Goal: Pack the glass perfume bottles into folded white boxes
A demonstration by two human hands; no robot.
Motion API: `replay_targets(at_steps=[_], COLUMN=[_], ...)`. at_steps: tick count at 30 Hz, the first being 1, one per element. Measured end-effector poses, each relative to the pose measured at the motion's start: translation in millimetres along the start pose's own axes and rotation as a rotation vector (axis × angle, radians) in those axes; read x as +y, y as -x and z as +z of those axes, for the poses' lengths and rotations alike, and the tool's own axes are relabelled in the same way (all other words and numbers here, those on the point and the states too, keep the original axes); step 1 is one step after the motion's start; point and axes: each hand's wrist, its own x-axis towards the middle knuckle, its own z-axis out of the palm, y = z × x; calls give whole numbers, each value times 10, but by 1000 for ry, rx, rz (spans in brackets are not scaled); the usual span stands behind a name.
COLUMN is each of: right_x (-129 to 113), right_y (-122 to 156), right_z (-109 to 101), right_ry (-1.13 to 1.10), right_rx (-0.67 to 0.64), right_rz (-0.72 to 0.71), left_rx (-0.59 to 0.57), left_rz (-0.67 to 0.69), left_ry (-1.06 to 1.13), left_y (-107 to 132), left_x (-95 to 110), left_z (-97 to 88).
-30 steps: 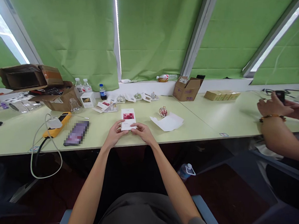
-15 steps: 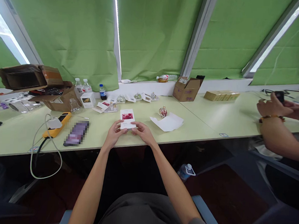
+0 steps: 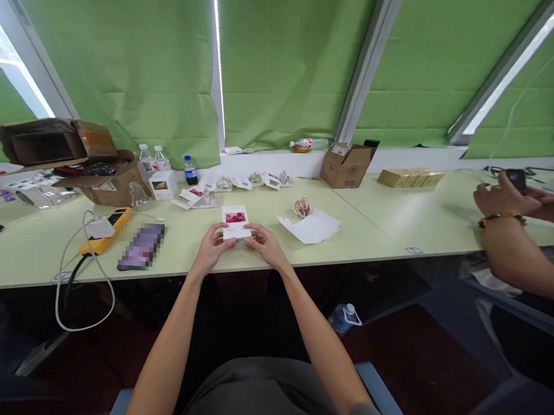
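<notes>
Both my hands hold a small white box (image 3: 234,230) with a pink flower picture, just over the table's front edge. My left hand (image 3: 211,246) grips its left side, the thumb at the near end. On the opposite side my right hand (image 3: 266,244) is closed on it in the same way. A little to the right stands a small glass bottle (image 3: 302,207) with reddish contents and gold-coloured trim. Beside it lies a bent sheet of white paper (image 3: 314,227).
Several flattened white boxes with small bottles (image 3: 255,178) line the table's back. Cartons (image 3: 348,165) stand behind and at the left. A phone (image 3: 142,247) and yellow power strip (image 3: 106,231) lie left. At right, another person's hands (image 3: 507,199) hold a dark device.
The white box tips slightly in my hands, so a barcode at its near end shows more. My hands stay in nearly the same place.
</notes>
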Motion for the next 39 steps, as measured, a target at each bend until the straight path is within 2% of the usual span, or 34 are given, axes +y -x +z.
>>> replay_targets(at_steps=[17, 24, 39], right_x=[-48, -35, -8], right_y=[8, 0, -2], right_z=[17, 17, 8], right_ry=[-14, -80, -31], right_rx=[36, -8, 14], right_rz=[4, 35, 31], left_rx=[-6, 0, -1], left_rz=[-7, 9, 1], left_ry=[10, 8, -31], left_y=[10, 14, -12], left_x=[52, 74, -3], left_z=[19, 27, 3])
